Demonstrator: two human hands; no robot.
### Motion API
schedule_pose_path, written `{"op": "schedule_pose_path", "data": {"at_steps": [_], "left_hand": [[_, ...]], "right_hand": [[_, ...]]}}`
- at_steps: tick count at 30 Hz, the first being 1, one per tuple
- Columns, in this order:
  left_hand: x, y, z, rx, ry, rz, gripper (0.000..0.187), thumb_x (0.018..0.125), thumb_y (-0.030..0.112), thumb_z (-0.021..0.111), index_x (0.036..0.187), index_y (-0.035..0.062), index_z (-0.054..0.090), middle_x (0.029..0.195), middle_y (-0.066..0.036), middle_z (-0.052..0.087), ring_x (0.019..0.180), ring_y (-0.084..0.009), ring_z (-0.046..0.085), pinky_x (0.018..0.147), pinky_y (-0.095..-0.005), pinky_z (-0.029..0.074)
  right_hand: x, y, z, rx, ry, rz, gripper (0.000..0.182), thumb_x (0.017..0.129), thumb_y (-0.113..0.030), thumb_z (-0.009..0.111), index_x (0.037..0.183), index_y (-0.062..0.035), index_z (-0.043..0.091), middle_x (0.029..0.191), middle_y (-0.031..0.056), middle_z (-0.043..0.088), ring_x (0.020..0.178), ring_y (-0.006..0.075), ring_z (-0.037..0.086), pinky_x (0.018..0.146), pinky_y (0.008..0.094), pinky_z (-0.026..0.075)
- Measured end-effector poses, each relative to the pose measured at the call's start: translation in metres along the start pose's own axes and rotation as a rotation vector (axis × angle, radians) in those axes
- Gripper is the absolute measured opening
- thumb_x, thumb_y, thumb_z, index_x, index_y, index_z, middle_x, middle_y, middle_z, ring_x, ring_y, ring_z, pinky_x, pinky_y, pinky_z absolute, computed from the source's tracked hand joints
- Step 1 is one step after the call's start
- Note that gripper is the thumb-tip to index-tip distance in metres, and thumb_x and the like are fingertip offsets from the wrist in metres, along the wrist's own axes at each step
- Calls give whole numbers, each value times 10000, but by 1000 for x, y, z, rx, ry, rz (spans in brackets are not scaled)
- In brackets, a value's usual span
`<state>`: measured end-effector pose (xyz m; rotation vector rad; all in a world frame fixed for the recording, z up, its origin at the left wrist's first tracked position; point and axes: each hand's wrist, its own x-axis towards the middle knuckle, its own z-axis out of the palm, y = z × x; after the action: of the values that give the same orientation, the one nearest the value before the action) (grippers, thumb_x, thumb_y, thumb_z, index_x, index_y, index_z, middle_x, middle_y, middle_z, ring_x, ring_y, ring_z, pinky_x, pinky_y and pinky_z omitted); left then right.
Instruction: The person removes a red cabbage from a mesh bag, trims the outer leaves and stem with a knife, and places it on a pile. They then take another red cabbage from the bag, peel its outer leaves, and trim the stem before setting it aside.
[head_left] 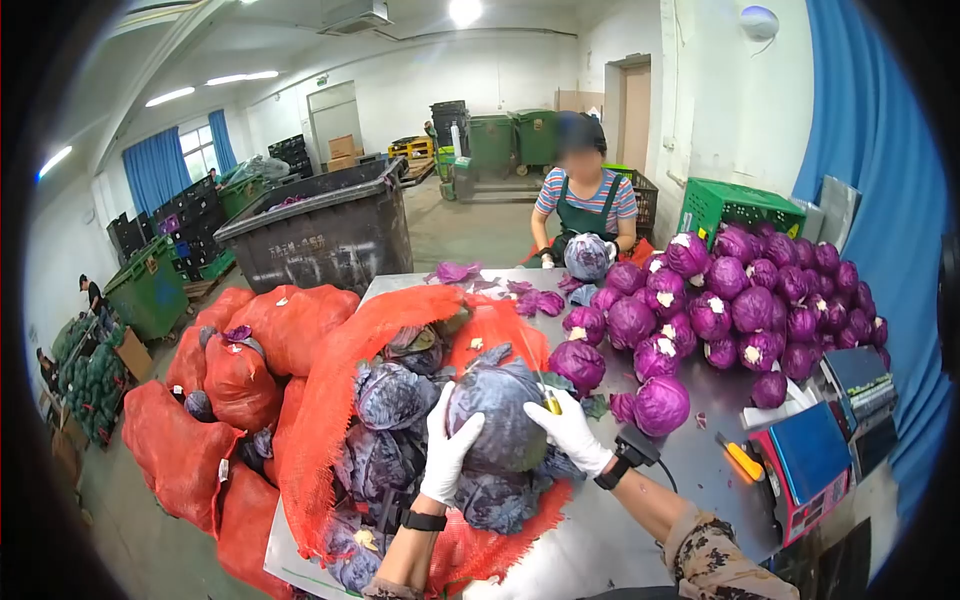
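A large red cabbage (pixel 495 415) with dull bluish outer leaves is between my two white-gloved hands. My left hand (pixel 450 445) grips its left side, thumb across the front. My right hand (pixel 570 432) is closed around a small yellow-handled knife (pixel 552 400) and rests against the cabbage's right side. Most of the knife is hidden by the fingers. Under and left of this cabbage, more untrimmed cabbages (pixel 378 462) lie in an opened red mesh sack (pixel 325 400) on the metal table (pixel 690 490).
Peeled purple cabbages (pixel 735 285) are piled at the right. An orange-handled cutter (pixel 742 460) lies near a blue-topped box (pixel 808 445). Full red sacks (pixel 180 450) stand at left, before a dark bin (pixel 320 235). Across the table a co-worker (pixel 585 200) holds another cabbage (pixel 588 257).
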<state>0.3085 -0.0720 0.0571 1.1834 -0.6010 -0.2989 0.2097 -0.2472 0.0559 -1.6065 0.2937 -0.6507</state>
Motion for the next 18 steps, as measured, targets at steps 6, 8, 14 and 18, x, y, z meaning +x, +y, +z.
{"op": "schedule_pose_path", "data": {"at_steps": [6,8,14,18], "left_hand": [[-54,50,47,730,-143,232,736,728,248,819,1360,62,489,1375,-165,420,1317,-303,377,1105,-401,312],[-72,54,59,785,-178,204,727,721,256,823,1346,63,506,1373,-170,420,1313,-309,383,1100,-408,321],[-134,41,86,935,-368,185,738,623,340,870,1288,179,594,1362,-159,439,1265,-338,433,1071,-443,352],[-155,18,96,996,-406,231,729,604,343,874,1266,181,614,1312,-154,487,1213,-340,481,1035,-427,396]], "right_hand": [[-97,-20,-38,190,54,310,253,911,-303,682,941,-98,538,655,-58,476,470,42,449,426,215,369],[-133,-10,-51,256,72,338,260,911,-295,684,895,-95,519,626,-46,472,458,52,450,427,226,372],[-221,10,-76,406,93,547,268,896,-282,705,869,-92,517,586,-29,474,457,64,460,422,228,371],[-250,38,-93,448,63,633,268,879,-269,725,882,-87,529,588,-31,486,459,59,464,411,228,368]]}}
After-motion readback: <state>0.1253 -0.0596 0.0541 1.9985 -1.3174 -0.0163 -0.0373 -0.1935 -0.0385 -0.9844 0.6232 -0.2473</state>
